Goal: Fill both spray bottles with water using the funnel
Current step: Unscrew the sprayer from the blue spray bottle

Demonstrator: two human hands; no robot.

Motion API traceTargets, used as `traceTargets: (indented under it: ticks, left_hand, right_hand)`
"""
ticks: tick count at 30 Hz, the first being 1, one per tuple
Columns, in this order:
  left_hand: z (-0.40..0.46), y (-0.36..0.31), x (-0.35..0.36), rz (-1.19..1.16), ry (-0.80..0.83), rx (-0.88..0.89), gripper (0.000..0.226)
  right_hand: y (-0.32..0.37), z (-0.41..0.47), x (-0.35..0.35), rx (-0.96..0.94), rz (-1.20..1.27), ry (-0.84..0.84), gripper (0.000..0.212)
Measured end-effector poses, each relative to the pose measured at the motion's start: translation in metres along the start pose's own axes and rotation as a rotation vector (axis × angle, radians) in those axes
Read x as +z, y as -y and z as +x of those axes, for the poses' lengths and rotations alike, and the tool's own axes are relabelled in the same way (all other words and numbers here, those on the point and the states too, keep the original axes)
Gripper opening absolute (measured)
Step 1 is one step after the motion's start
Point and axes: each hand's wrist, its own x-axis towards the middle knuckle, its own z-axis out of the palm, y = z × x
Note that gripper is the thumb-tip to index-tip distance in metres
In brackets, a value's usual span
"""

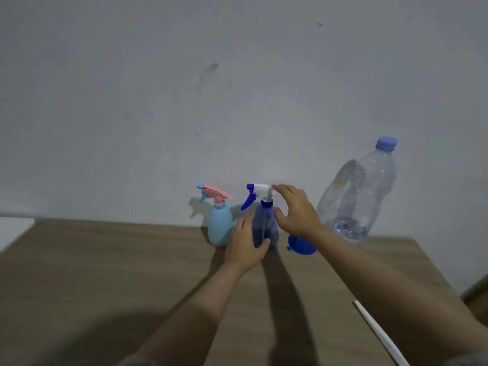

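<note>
A dark blue spray bottle [264, 225] with a white and blue trigger head stands at the back of the wooden table [132, 273]. My left hand [245, 247] grips its lower body from the left. My right hand [295, 211] hovers by the trigger head, fingers spread and relaxed, fingertips close to the head. A light blue spray bottle [220, 225] with a pink trigger stands just left. The blue funnel [301, 245] lies on the table, partly hidden behind my right wrist. A large clear water bottle [359, 191] with a blue cap stands at the right, a little water at its bottom.
A grey wall runs right behind the bottles. A white object [13, 228] sits at the table's far left edge. A white strip [380, 334] lies along the table's near right edge.
</note>
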Motion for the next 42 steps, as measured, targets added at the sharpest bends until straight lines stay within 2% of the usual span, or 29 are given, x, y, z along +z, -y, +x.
traceTargets:
  ticks: [4, 11, 15, 19, 25, 30, 36, 42]
  left_hand:
    - [0.012, -0.001, 0.018, -0.059, -0.031, -0.052, 0.055]
    - [0.018, -0.005, 0.043, -0.134, -0.111, -0.201, 0.051]
    - [0.006, -0.015, 0.04, -0.096, -0.161, -0.208, 0.044]
    - [-0.02, -0.021, 0.033, -0.152, -0.181, -0.218, 0.048]
    - [-0.08, -0.016, 0.019, -0.149, -0.2, -0.205, 0.056]
    - [-0.131, -0.014, 0.016, -0.173, -0.194, -0.213, 0.055]
    - [-0.146, -0.017, 0.007, -0.082, -0.133, -0.225, 0.049]
    - [-0.147, -0.019, 0.012, -0.168, -0.178, -0.255, 0.05]
  right_hand:
    - [-0.017, 0.007, 0.007, -0.033, 0.025, -0.017, 0.048]
    - [-0.023, 0.007, 0.006, 0.001, 0.241, -0.129, 0.024]
    - [-0.018, -0.001, 0.001, 0.071, 0.294, -0.164, 0.012]
    - [-0.006, -0.018, -0.011, 0.078, 0.344, -0.192, 0.007]
    - [0.026, -0.065, -0.026, 0.078, 0.384, -0.19, 0.01]
    - [0.046, -0.109, -0.022, 0.088, 0.41, -0.169, 0.014]
    - [0.06, -0.132, -0.017, 0.163, 0.422, -0.232, 0.014]
    - [0.074, -0.153, 0.0, 0.385, 0.549, -0.232, 0.046]
